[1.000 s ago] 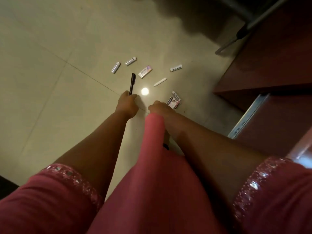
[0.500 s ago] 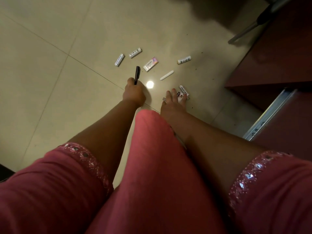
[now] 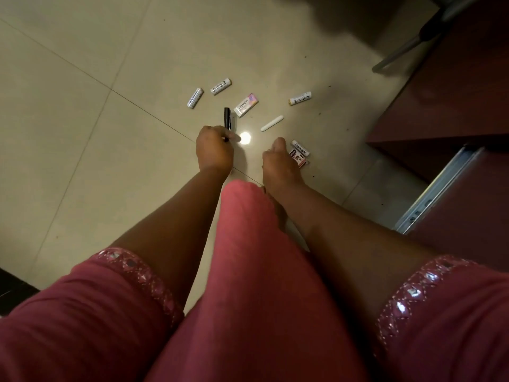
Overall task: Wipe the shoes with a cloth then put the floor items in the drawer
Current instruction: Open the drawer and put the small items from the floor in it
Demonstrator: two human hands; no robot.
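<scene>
Your left hand (image 3: 213, 150) pinches a black pen (image 3: 227, 119) upright-looking, its long axis pointing away from you above the floor (image 3: 82, 133). Your right hand (image 3: 278, 158) rests by a small card (image 3: 298, 158), fingers seemingly loose. The open drawer (image 3: 440, 188) sits right.

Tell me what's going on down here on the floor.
A person in a pink garment is bending over a tiled floor, gathering small scattered items. The left hand holds a black pen upright. The right hand reaches down beside a small printed card and a tube labelled Heybright. Still lying loose are three batteries, a Camlin eraser box and a white stick. A dark wooden drawer stands pulled open at the right.
</scene>
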